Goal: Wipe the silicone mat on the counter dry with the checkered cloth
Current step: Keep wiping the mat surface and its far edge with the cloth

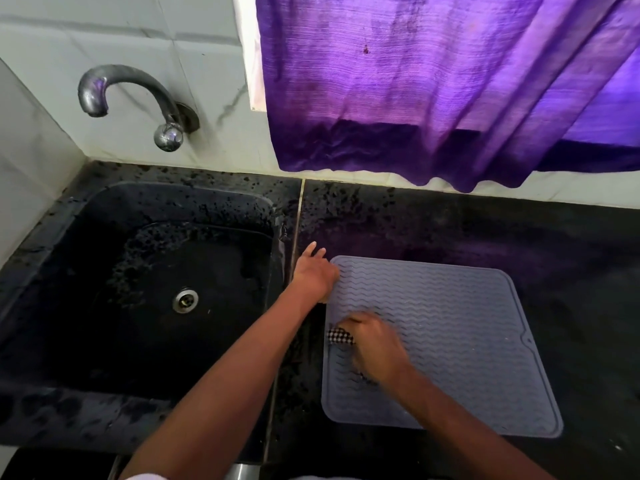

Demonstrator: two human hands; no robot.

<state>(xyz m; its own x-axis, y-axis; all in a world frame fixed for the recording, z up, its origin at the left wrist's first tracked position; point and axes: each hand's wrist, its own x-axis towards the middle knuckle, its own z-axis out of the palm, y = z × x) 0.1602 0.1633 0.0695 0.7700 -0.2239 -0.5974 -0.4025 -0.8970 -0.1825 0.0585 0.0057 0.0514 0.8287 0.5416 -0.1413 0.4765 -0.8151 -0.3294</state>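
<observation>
A grey-blue silicone mat with wavy ridges lies flat on the black counter, right of the sink. My right hand presses on the mat's left part and is shut on a bunched black-and-white checkered cloth; only a small piece of it shows past my fingers at the mat's left edge. My left hand rests flat on the mat's far left corner, fingers spread toward the wall, holding nothing.
A black sink with a steel drain fills the left side. A curved metal tap juts from the tiled wall above it. A purple curtain hangs over the counter's back edge. Black counter surrounds the mat.
</observation>
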